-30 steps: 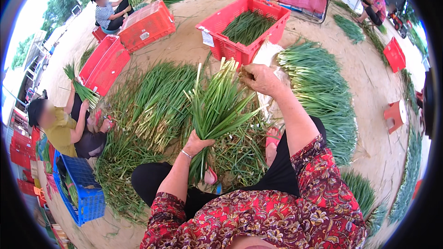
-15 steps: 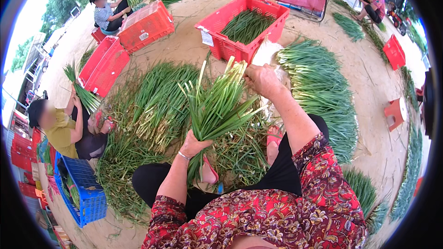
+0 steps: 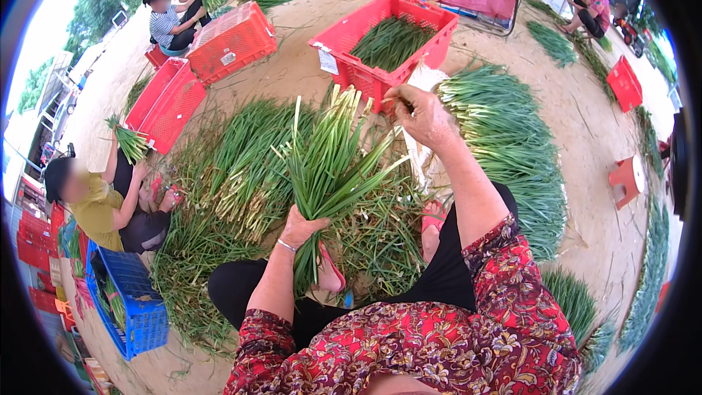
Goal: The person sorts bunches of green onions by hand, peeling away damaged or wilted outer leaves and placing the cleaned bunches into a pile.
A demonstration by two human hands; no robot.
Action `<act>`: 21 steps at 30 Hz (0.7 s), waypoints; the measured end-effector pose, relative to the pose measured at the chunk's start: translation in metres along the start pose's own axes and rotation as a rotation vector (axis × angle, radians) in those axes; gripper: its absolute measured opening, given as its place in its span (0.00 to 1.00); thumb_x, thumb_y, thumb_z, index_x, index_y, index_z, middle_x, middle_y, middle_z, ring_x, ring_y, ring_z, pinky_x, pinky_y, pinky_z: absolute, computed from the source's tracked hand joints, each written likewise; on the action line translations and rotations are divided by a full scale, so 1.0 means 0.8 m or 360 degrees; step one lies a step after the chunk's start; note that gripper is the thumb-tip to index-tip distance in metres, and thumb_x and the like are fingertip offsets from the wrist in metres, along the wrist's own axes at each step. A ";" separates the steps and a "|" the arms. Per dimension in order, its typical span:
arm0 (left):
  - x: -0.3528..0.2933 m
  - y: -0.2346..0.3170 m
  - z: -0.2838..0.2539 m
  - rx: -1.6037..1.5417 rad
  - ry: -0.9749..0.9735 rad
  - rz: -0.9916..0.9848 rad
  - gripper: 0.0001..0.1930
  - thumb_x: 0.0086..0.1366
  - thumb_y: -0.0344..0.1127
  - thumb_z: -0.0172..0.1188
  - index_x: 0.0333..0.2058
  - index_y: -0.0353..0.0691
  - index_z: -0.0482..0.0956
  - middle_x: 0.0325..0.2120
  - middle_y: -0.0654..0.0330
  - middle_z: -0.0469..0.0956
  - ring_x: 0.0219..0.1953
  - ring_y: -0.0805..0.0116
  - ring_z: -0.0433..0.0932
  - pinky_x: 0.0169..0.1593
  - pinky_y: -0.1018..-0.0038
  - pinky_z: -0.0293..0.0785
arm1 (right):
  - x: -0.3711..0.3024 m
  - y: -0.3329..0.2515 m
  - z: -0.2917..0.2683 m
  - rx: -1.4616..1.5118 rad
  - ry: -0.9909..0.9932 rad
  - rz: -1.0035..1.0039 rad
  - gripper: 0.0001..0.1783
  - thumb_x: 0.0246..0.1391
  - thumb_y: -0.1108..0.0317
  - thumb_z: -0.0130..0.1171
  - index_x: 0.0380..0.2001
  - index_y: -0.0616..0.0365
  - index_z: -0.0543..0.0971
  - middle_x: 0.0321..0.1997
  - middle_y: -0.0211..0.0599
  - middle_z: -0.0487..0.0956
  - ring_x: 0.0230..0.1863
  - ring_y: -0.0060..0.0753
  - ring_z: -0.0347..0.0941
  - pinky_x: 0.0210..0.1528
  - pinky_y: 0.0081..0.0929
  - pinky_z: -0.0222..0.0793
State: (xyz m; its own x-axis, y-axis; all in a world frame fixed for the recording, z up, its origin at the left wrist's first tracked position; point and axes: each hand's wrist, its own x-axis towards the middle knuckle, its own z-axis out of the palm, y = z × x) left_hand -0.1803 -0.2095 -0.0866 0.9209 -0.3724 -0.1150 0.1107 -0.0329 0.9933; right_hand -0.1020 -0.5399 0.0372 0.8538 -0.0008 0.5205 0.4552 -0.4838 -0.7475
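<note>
Bunch of green onions (image 3: 329, 168) upright, tips fanning up | left hand (image 3: 300, 227) grips base | right hand (image 3: 418, 113) pinches tips

Soft, even daylight fills the scene, bright without harsh sun; shadows are faint and shallow beneath the red crate (image 3: 380, 77) and the greens (image 3: 329, 168). The sky burns out to white at the upper left rim. The fisheye lens bends the ground into a dome and frames everything in a black ring, with bluish fringing along its edge. Focus is sharp at centre, on the greens and the right hand (image 3: 420, 113), softening toward the margins, where distant figures smear and stretch.
</note>
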 end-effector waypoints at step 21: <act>-0.010 0.050 -0.015 0.0452 0.0102 0.0200 0.14 0.49 0.22 0.62 0.38 0.33 0.78 0.34 0.61 0.82 0.35 0.74 0.78 0.42 0.74 0.75 | -0.019 0.035 0.010 -0.0700 -0.0492 -0.0415 0.03 0.38 0.72 0.59 0.21 0.57 0.76 0.21 0.39 0.77 0.26 0.46 0.76 0.31 0.39 0.71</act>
State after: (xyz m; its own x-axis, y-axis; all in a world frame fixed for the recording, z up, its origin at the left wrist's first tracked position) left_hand -0.1787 -0.1966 -0.0464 0.9434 -0.3312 0.0173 -0.1059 -0.2512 0.9621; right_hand -0.0999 -0.5466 0.0048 0.7919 0.3894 0.4704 0.5687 -0.7510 -0.3356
